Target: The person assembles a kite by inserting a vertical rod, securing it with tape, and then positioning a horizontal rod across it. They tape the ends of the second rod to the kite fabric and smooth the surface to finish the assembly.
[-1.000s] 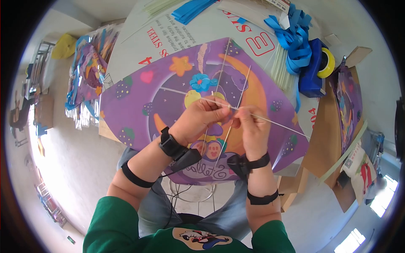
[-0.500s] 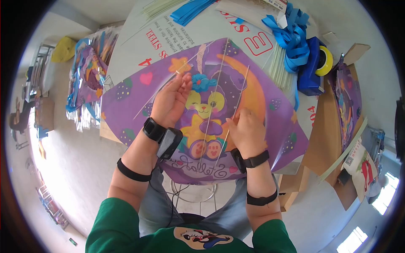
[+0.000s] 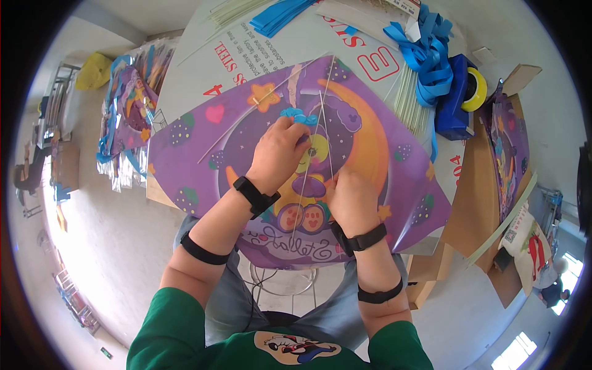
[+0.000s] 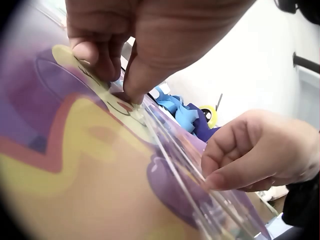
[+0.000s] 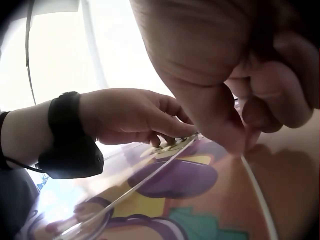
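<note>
A purple diamond-shaped kite (image 3: 407, 191) printed with a bear, stars and a moon lies across the tabletop. A long thin centre rod (image 3: 300, 206) runs down it from the top corner. My left hand (image 3: 280, 154) is bent over the bear's face, thumb and fingertips pinching at the centre rod. Between thumb and fingers, my right hand (image 3: 356, 200) pinches a loose thin rod (image 3: 327, 132), whose far end overlaps the centre rod near the blue flower. Another thin rod (image 3: 225, 135) lies slanted on the kite's upper left, with a small pale fitting on it.
Blue ribbons (image 3: 435, 55) and a blue tape dispenser (image 3: 455, 102) stand at the table's right side. Bundled pale rods (image 3: 410, 108) lie beside them, blue strips (image 3: 280, 17) at the back. Packaged kites (image 3: 132, 105) hang at the left; an open cardboard box (image 3: 478, 203) stands at the right.
My left hand let go of the slanted rod on the upper left and came right to the bear's face. My right hand picked up the other loose rod; its top end swung left over the centre rod.
</note>
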A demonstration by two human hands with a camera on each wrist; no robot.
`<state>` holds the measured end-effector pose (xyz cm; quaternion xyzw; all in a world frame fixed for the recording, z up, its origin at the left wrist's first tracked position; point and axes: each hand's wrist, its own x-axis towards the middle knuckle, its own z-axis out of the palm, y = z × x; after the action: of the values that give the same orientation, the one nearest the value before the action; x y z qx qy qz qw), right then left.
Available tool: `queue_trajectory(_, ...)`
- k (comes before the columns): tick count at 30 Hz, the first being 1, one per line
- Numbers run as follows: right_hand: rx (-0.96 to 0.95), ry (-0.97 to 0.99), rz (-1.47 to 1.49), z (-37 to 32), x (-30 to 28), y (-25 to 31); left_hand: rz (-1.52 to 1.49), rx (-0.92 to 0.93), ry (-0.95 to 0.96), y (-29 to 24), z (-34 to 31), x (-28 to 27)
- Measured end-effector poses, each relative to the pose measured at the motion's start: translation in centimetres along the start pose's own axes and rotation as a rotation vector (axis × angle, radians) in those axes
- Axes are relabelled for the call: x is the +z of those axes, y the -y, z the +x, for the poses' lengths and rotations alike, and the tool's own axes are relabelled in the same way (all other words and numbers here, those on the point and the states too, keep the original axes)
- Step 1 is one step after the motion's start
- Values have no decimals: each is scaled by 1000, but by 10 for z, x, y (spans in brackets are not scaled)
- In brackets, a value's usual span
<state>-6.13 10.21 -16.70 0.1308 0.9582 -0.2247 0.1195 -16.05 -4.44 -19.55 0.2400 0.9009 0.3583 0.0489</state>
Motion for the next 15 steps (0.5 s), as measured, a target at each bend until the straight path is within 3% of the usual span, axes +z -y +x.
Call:
queue_trajectory(9,-26,75,-20,-1,-5,-3,-23,-42,0,-5,2,1)
queue_trajectory(11,89,86,81,1,-5,-5,14,-5,-2,-5,2,2)
queue_trajectory(15,136,62,249,7,-16,-15,82,62,9,-2,3,3)
